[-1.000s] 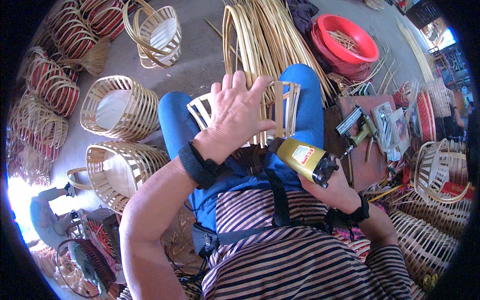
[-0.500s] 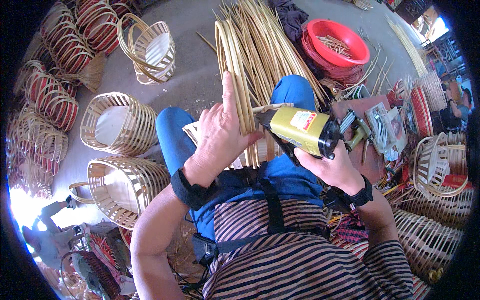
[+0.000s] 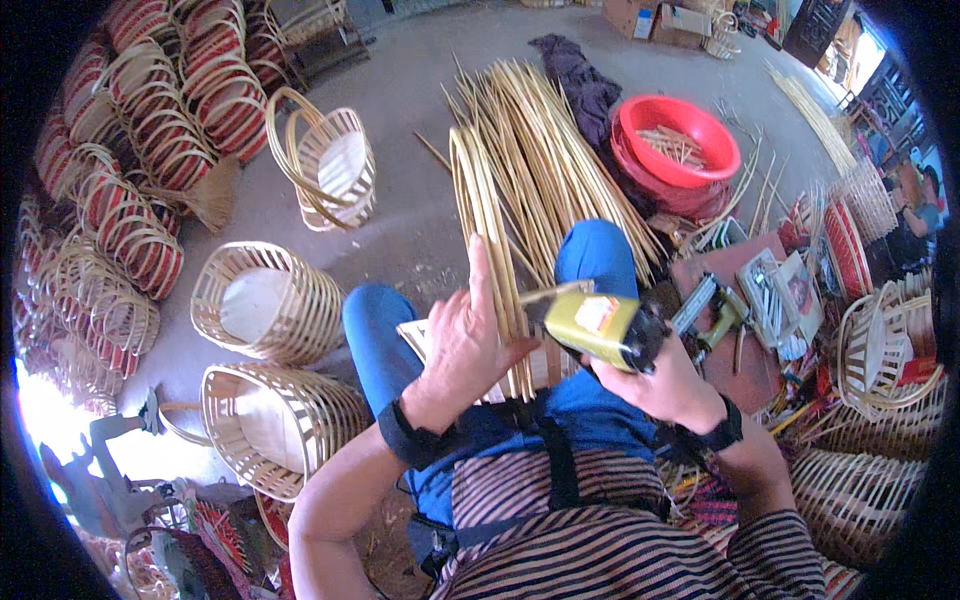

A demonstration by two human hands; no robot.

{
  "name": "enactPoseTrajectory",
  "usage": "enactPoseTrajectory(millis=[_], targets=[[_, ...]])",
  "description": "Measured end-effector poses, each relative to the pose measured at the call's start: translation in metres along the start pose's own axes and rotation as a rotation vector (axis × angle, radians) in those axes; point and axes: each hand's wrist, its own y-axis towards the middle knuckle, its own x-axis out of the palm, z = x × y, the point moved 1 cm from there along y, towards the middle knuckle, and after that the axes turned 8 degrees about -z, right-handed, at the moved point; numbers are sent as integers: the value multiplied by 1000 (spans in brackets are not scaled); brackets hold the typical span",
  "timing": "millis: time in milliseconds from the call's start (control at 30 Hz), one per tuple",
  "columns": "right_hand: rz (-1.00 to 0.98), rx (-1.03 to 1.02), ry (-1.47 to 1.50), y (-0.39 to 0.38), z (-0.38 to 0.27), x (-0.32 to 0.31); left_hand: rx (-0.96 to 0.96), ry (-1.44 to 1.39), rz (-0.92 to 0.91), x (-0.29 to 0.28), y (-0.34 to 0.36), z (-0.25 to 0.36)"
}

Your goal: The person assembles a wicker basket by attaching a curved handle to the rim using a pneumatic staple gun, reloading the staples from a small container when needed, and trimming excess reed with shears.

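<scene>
Between my knees sits a pale wooden-strip basket [image 3: 548, 366], mostly hidden by my hands. Its tall bent handle [image 3: 466, 190] rises away from me. My left hand [image 3: 458, 345] is closed on the handle near its base, the index finger stretched along the strips and the thumb lying across them. In my right hand [image 3: 668, 385] is an olive-green and black nail gun [image 3: 590, 328], fingers wrapped round its grip. The gun's nose is at the handle's right side by the basket rim; whether it touches cannot be made out.
Long split sticks [image 3: 555, 160] lie beyond my knees, beside a red basin [image 3: 690, 140] holding short sticks. Finished baskets [image 3: 265, 300] stand at left, with red-banded stacks [image 3: 150, 110] behind. At right, a second nail gun [image 3: 722, 325] rests near a clear tray [image 3: 770, 295].
The view has tilted up, so everything sits lower and more floor shows at the far side. Both hands keep their holds, with the nail gun still beside the basket handle.
</scene>
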Motion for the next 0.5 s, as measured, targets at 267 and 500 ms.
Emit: enactPoseTrajectory(millis=[267, 500], targets=[[186, 752, 326, -82, 43, -35, 80, 43, 145, -62, 36, -56], [433, 905, -491, -222, 146, -27, 281, 314, 339, -110, 103, -98]])
